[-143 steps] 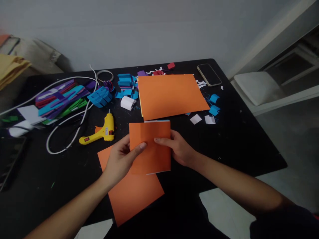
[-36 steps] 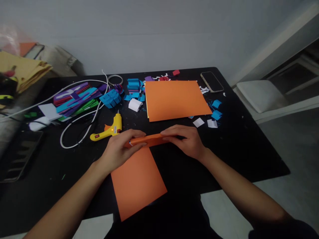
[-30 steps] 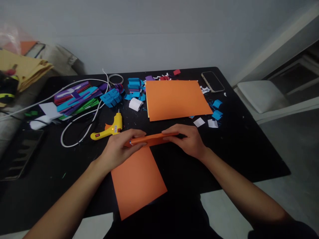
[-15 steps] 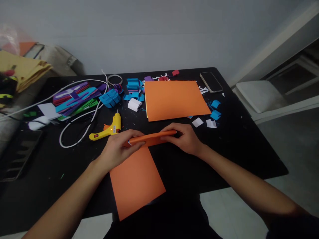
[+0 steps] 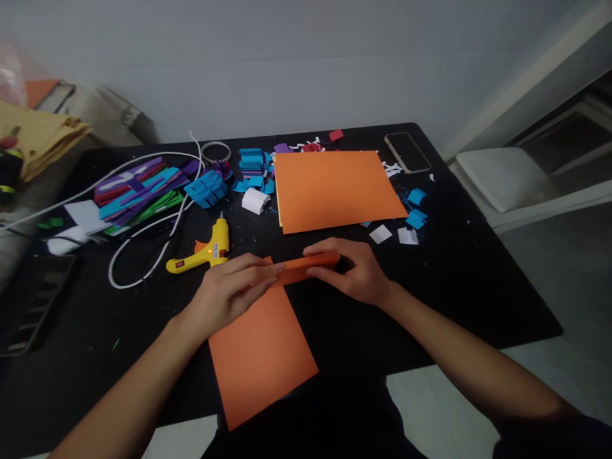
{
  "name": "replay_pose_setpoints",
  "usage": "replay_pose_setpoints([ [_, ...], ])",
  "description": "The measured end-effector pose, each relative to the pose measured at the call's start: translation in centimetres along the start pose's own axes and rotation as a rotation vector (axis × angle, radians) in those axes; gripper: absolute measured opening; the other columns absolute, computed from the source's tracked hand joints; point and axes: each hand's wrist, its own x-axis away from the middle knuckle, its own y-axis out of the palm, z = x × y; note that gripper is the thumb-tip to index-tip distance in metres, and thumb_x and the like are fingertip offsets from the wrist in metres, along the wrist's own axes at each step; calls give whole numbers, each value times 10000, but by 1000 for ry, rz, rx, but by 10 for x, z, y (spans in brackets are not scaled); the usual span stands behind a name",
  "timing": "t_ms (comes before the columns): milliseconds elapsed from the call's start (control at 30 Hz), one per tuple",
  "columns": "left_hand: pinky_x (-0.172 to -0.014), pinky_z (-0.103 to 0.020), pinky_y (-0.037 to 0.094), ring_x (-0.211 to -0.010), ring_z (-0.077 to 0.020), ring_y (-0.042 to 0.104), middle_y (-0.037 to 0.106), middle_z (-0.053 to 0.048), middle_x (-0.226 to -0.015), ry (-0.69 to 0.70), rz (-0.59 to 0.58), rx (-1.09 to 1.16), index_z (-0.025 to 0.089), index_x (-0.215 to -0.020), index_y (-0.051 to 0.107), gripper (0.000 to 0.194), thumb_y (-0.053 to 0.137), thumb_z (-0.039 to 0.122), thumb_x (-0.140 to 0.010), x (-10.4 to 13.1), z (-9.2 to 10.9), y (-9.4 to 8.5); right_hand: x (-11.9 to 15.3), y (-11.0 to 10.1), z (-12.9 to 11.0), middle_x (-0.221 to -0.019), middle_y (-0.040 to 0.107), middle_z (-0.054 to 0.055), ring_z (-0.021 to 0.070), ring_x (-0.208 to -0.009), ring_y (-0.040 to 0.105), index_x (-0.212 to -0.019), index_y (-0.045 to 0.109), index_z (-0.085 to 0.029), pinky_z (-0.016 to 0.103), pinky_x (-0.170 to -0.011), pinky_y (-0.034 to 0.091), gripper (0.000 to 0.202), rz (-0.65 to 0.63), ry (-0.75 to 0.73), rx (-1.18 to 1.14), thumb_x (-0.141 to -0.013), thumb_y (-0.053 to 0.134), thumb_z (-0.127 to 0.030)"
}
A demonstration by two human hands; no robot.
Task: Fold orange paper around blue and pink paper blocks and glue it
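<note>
Your left hand [image 5: 228, 290] and right hand [image 5: 359, 271] pinch the folded orange paper [image 5: 301, 268] near the middle, fingers nearly closed. The yellow plastic glue gun [image 5: 205, 252] lies left of it.

On the bench [image 5: 406, 312], the stack [image 5: 335, 191] lies far centre, partly over scraps [image 5: 312, 147]. Right of it is the phone [image 5: 408, 152], near the far right corner. The strips [image 5: 136, 191] lie far left. Nearer, the glue gun [image 5: 203, 254] sits right of the cable loop [image 5: 111, 262]; the sheet [image 5: 262, 357] lies at the near edge.
</note>
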Motion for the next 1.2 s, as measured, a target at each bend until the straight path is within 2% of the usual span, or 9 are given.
replay_pose_setpoints([
  [167,-739,-240,587,-885,-148,746,759,-61,-1066,-37,-23,-19,226,-1240,689,263,678,155,-987,1,2,-1,-1,2,0,-1008,838,19,184,-901,794,-1041,819,-255,311,-843,632,164,33,50,-65,-885,825,-205],
  [300,-693,-243,578,-798,-154,728,756,-43,-983,-213,-38,-69,196,-1330,622,373,698,251,-969,0,9,3,-1,3,-2,-988,842,16,181,-889,798,-1025,831,-257,307,-836,634,164,34,62,-73,-873,836,-198],
  [433,-620,-232,521,-672,-137,670,726,-17,-825,-253,-27,-49,185,-1092,732,170,688,298,-973,-4,18,9,-2,4,-8,-969,837,20,190,-881,792,-988,826,-260,323,-833,636,104,50,63,-67,-885,826,-247],
  [633,-508,-194,445,-572,-108,589,690,14,-689,-662,188,337,189,-847,759,211,789,395,-882,-13,29,10,-6,9,-14,-1142,794,57,231,-1056,762,-1195,722,-261,352,-895,644,577,200,268,-438,-687,966,-386],
  [700,-502,-184,443,-562,-101,575,674,20,-668,-763,233,514,185,-809,744,236,818,406,-846,-12,30,13,-6,11,-15,-1054,791,39,215,-972,763,-1090,730,-248,348,-854,652,496,166,315,-564,-677,969,-382],
  [833,-603,-219,520,-674,-136,644,713,-15,-752,-804,97,780,175,-782,739,207,835,352,-831,-9,32,21,-2,15,-21,-824,750,0,167,-774,719,-836,718,-218,323,-764,633,273,182,386,-594,-733,933,-350],
  [933,-720,-272,575,-818,-182,686,746,-52,-889,-737,-52,790,184,-895,788,134,811,308,-851,-7,37,25,1,15,-27,-905,786,25,184,-828,735,-903,754,-212,333,-773,630,286,137,415,-593,-738,925,-370],
  [1033,-698,-283,584,-787,-184,685,746,-58,-882,-727,-136,789,178,-936,793,152,791,308,-857,-7,41,28,3,17,-31,-926,793,36,187,-835,743,-948,758,-203,316,-757,619,301,75,412,-559,-768,901,-397],
  [1200,-690,-286,591,-747,-180,689,752,-62,-843,-764,-146,820,149,-888,773,185,798,327,-840,-5,45,35,7,19,-41,-864,752,34,156,-759,693,-1040,747,-186,265,-656,536,287,87,335,-350,-1023,610,-439],
])
